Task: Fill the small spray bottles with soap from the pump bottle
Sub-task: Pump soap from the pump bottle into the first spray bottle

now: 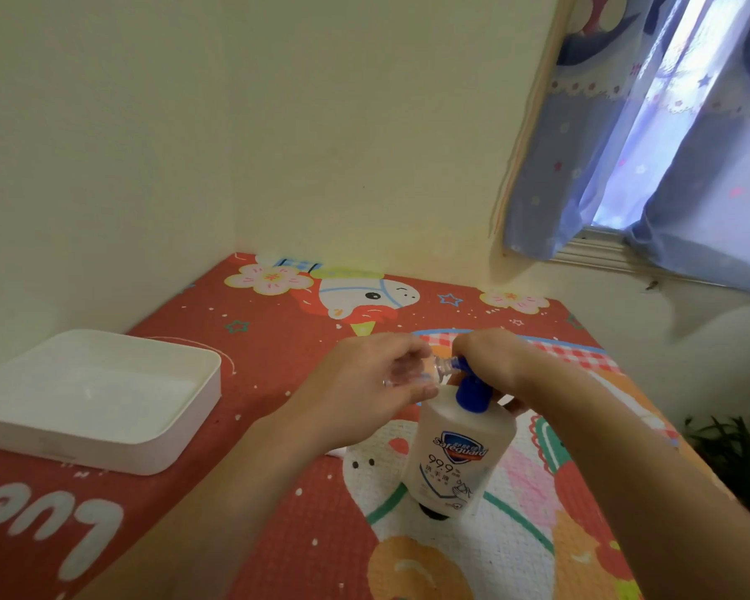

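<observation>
Gripping: a small clear spray bottle [412,373] is held tilted in the curled fingers of the left hand [371,383], its open neck set against the blue pump nozzle [462,365].
Right hand [490,361]: laid over the pump head, fingers curled down on it.
Pump bottle [460,452]: stood upright on the red patterned mat [278,469], just below both hands.
White tray [105,400]: placed at nine o'clock of the hands, well apart.
Curtain [650,132]: hung at one o'clock.

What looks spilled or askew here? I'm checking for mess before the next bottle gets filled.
No spill shows on the mat. The small clear spray bottle lies nearly sideways in the left hand, its neck against the blue pump spout, while the right hand presses the pump bottle. The white tray looks empty.
</observation>
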Tool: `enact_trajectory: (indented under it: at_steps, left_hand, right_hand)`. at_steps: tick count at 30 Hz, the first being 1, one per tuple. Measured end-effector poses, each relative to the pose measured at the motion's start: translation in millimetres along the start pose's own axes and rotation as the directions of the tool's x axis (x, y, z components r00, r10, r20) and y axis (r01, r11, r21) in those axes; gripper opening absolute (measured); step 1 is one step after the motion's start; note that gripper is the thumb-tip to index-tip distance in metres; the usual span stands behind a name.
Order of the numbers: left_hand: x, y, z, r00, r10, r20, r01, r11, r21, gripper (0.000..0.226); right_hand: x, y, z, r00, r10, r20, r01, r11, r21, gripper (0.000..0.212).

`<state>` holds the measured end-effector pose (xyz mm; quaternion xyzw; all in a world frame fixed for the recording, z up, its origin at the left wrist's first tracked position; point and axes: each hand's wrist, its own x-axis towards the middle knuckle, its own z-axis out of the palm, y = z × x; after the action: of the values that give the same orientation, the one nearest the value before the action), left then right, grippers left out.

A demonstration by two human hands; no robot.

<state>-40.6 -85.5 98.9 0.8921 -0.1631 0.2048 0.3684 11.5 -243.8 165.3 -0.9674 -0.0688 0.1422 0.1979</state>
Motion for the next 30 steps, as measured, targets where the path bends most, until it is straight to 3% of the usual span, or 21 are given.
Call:
enact_trajectory:
  at_steps: [5, 9, 14, 18, 22, 30]
  left_hand:
    - [-0.3, -2.2, 0.7, 1.000, 0.001, -0.003, 0.000, 0.999, 0.046, 0.043]
    - [-1.0, -2.7, 1.6, 1.000, -0.014, -0.013, 0.015, 0.999, 0.032, 0.047]
    - [-1.5, -2.2, 0.5, 0.999, -0.028, -0.016, 0.028, 1.000, -0.003, 0.035]
    - [2.2, 0.0, -1.2, 0.999, -0.023, -0.032, 0.022, 0.999, -0.033, 0.034]
    - [4.2, -0.6, -2.8, 1.000, -0.002, -0.022, 0.001, 0.999, -0.036, 0.032]
    - [4.7, -4.1, -0.5, 1.000, -0.012, 0.000, 0.012, 1.000, -0.008, 0.035]
  right_hand:
    - [6.2, 4.6, 7.6, 0.994, -0.105, -0.028, 0.097, 0.972, -0.213, 0.011]
    - [3.9, 4.3, 6.1, 0.992, -0.129, -0.012, 0.121, 0.950, -0.287, 0.010]
    - [-0.9, -0.2, 0.9, 0.999, -0.033, 0.008, 0.033, 0.993, -0.110, 0.013]
    - [-3.0, 4.4, -13.0, 0.988, 0.094, 0.124, -0.113, 0.982, 0.154, 0.043]
    - [-2.1, 5.0, -15.4, 0.983, 0.102, 0.153, -0.123, 0.983, 0.137, 0.050]
    - [4.7, 4.8, -0.1, 0.996, 0.032, 0.079, -0.037, 0.997, 0.071, 0.027]
